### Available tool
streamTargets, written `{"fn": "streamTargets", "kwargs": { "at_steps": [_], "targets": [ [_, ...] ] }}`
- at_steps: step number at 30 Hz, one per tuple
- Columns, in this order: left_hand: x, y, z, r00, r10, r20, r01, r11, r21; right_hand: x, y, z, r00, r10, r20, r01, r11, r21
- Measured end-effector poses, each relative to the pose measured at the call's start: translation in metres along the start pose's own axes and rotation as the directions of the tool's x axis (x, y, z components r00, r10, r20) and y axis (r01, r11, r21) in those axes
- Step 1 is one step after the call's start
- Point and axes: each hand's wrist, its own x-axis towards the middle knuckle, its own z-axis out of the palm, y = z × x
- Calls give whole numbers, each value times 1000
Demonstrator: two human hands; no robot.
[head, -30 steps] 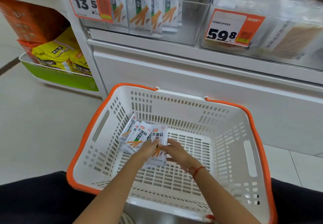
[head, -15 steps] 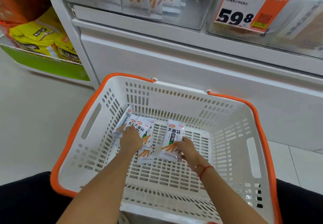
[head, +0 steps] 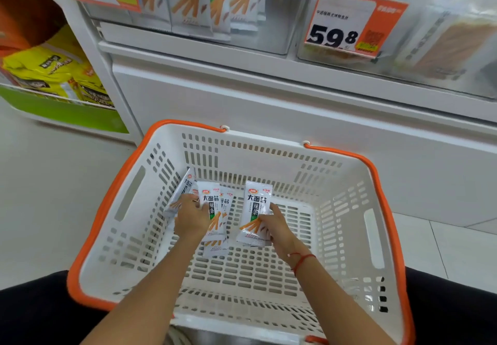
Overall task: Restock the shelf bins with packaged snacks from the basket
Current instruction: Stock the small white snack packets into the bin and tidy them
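A white basket with an orange rim (head: pixel 107 210) sits in front of me on the floor. Inside it, my right hand (head: pixel 277 226) grips one white snack packet (head: pixel 255 210), held upright off the basket floor. My left hand (head: pixel 191 217) holds another white packet (head: pixel 211 210) on top of a few more packets (head: pixel 181 194) lying at the basket's left back. On the shelf above, a clear bin (head: pixel 285 14) holds several upright packets of the same snack (head: pixel 193 3).
A second clear bin (head: pixel 443 46) with an orange 59.8 price tag (head: pixel 352 22) stands to the right. Yellow snack bags (head: pixel 51 73) fill a green-fronted shelf at the left. The white cabinet front (head: pixel 295 108) rises right behind the basket.
My two hands have drawn apart, each with a packet. The right hand's packet has lifted upright, and the left hand has closed round a packet from the pile. The view tilted slightly.
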Motion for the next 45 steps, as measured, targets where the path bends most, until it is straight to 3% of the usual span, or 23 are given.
{"fn": "streamTargets", "kwargs": {
  "at_steps": [4, 7, 9, 18, 23, 28, 31, 34, 38, 41, 45],
  "targets": [
    [-19, 25, -9, 998, -36, 54, 50, 957, -286, -8, -3, 1, 999, 21, -29, -21, 1000, -8],
    [-41, 43, -8, 983, 54, 174, -8, 967, -253, -18, -6, 2, 1000, 6, -22, -7, 999, -51],
    [-53, 52, -5, 974, 75, 216, -12, 961, -278, -23, -11, 4, 999, -33, -3, 33, 999, 10],
    [-76, 103, -32, 990, 15, 142, 57, 870, -490, -80, -84, 8, 932, -299, 203, 298, 954, 38],
    [-90, 159, -69, 988, 116, 104, -17, 745, -667, -122, -146, 8, 838, -500, 216, 485, 866, 124],
    [-101, 224, -115, 973, 230, 33, -133, 667, -733, -152, -219, 6, 842, -500, 203, 490, 866, 97],
    [-100, 260, -145, 951, 309, -34, -235, 645, -727, -168, -263, 3, 772, -604, 197, 619, 785, -19],
    [-105, 294, -177, 900, 433, -50, -346, 640, -686, -182, -302, 0, 651, -730, 207, 755, 650, -81],
    [-101, 327, -220, 778, 627, 38, -468, 619, -631, -184, -337, -8, 529, -841, 109, 848, 522, -93],
    [-85, 347, -246, 674, 728, 124, -642, 661, -388, -176, -356, -13, 429, -897, 104, 887, 396, -238],
    [-50, 368, -253, 577, 810, 101, -800, 586, -127, -155, -375, -5, 397, -917, 35, 865, 362, -347]
  ]
}}
